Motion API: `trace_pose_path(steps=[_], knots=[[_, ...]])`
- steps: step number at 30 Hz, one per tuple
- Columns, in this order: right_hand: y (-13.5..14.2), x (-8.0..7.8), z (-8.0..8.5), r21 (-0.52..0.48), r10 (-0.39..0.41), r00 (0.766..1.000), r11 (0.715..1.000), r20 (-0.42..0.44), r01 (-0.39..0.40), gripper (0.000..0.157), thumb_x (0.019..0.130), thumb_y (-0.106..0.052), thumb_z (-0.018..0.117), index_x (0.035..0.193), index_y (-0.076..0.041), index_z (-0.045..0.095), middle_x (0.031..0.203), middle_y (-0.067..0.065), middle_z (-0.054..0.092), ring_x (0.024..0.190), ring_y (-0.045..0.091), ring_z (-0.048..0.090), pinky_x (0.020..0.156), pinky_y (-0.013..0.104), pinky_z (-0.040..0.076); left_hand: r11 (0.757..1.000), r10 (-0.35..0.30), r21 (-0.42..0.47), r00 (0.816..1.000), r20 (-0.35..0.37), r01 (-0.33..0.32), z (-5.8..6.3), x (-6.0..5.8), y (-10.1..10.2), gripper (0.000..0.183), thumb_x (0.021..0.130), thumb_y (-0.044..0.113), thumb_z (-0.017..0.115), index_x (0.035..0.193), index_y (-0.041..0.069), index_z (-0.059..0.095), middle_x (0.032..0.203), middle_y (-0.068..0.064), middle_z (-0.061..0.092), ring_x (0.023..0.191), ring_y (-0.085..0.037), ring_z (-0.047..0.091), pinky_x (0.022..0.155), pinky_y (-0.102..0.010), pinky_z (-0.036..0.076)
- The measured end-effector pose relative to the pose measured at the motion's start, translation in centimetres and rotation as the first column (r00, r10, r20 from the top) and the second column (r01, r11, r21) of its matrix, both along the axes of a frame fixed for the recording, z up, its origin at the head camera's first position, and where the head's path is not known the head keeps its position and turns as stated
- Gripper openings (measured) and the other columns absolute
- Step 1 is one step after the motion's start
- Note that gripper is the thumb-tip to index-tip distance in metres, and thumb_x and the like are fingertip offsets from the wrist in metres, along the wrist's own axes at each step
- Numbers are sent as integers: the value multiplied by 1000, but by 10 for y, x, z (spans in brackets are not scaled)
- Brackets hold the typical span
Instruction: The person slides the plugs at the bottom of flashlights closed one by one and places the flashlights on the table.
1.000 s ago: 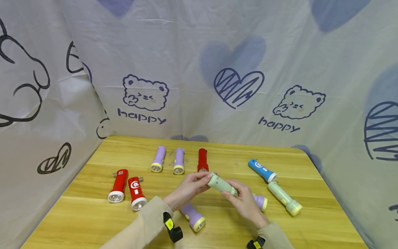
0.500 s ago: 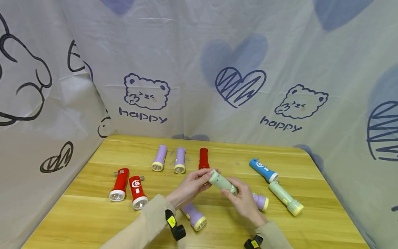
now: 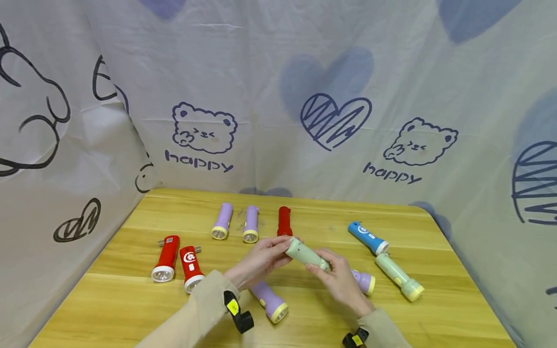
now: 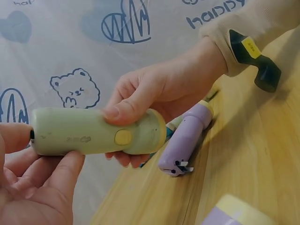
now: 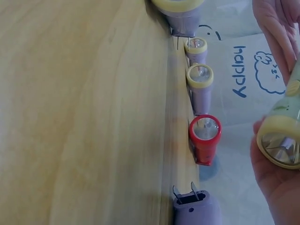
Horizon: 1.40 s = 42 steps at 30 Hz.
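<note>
Pale green flashlight (image 3: 304, 254) is hovering over the middle of the wooden table (image 3: 109, 309), its long body slanting from the tail (image 4: 44, 129) toward the far left corner to the lamp (image 5: 282, 147) toward the near right corner. Your left hand (image 3: 261, 258) is pinching the tail. Your right hand (image 3: 339, 280) is gripping near the lamp, thumb (image 4: 129, 108) resting by the yellow switch (image 4: 123, 137). Both are touching it.

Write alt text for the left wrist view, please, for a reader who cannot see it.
A person's right grip and left grip hold a pale green flashlight with a yellow button above a wooden table. A purple flashlight with metal prongs lies there, and bear-printed cloth hangs beyond.
</note>
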State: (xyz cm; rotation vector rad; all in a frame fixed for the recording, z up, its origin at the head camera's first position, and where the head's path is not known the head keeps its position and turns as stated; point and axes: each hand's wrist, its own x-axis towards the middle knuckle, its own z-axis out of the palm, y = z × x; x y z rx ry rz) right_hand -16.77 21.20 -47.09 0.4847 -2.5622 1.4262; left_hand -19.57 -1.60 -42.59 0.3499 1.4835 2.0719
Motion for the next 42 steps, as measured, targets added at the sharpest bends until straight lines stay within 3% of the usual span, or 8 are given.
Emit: trace_pose_path(steps=[5,10,17,24,30,33,38,42], knots=[[4,-1,0,39,46,997,998,64,-49,28,95,-27,71,118,-12,72,108,9,74,86,7,60,75,21,50,999,4,-47,1000,2,-4,-1,1,-5,49,106,13,48,148,-11,39,145,-23,53,111,-4,64,96,-15,54],[7,-1,3,80,94,986,991,139,-106,29,99,-31,65,115,-8,70,98,7,71,82,7,58,71,21,50,998,19,-61,1000,-17,-20,-3,1,-7,52,105,11,49,150,-11,36,157,-28,39,124,-12,61,103,-18,51],[10,-3,3,42,216,945,972,244,-233,30,104,-31,55,113,-5,69,96,10,71,81,6,60,72,21,52,993,35,-114,997,-72,-43,-10,0,-5,52,106,10,47,151,-10,34,157,-28,38,141,-29,49,114,-30,45],[9,0,5,0,305,910,948,281,-318,27,100,-25,61,114,-4,69,103,14,71,84,2,60,76,19,52,983,63,-168,994,-94,-78,-12,1,-6,51,106,14,46,152,-7,36,158,-27,37,145,-36,42,121,-44,37],[10,1,7,-134,415,827,909,378,-395,36,101,-22,58,123,7,62,110,31,69,87,2,66,82,19,56,967,70,-229,983,-172,-109,-12,3,-7,50,106,16,48,150,-6,40,155,-27,42,142,-37,46,117,-40,43],[11,1,8,-219,454,778,891,434,-398,41,102,-23,56,126,10,59,110,32,68,87,4,68,81,20,57,948,55,-288,963,-265,-133,-10,5,-8,50,106,18,50,149,-5,42,152,-26,47,140,-38,49,114,-41,47],[11,-1,10,-379,528,702,845,477,-378,48,104,-23,54,127,19,51,98,16,71,84,8,68,77,21,58,888,-4,-409,886,-464,-210,-6,9,-11,47,106,21,51,149,1,46,148,-23,53,134,-39,54,111,-50,49],[12,-3,12,-485,565,650,811,508,-326,50,105,-25,52,126,21,47,96,5,71,87,9,68,79,22,59,859,-44,-450,842,-537,-243,-7,11,-13,49,106,23,51,150,1,44,150,-24,51,134,-41,53,111,-54,46]])
